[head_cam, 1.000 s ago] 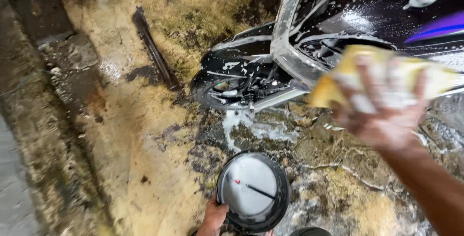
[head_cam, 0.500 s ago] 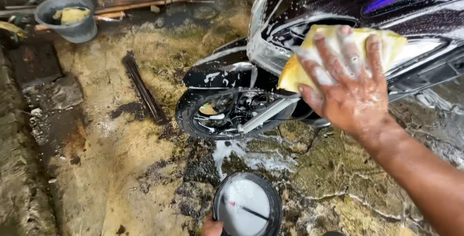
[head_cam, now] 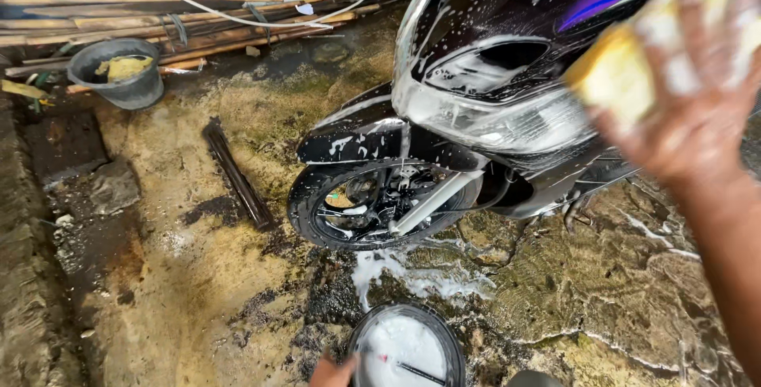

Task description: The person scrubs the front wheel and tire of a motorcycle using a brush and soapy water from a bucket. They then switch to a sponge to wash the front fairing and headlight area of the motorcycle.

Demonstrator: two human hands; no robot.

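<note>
**Soapy sponge pressed to a black motorbike, small tub held low**

At far left, a grey bucket [head_cam: 117, 74] stands on wet, muddy ground beside stacked bamboo poles [head_cam: 158, 15]. A dark flat strip [head_cam: 236, 171] lies on the ground between the bucket and the bike. In the middle, the black motorbike [head_cam: 507, 62] stands covered in suds, its front wheel [head_cam: 372, 205] turned toward the viewer with foam pooled below it. At the bottom edge, the left hand [head_cam: 331, 371] grips the rim of a small round tub [head_cam: 406, 347] filled with white foam; only fingertips show. At right, the right hand [head_cam: 697, 110], blurred and lathered, spreads its fingers over a yellow sponge [head_cam: 618, 78], pressing it against the bike's front panel just above the headlight [head_cam: 507, 122].
</note>
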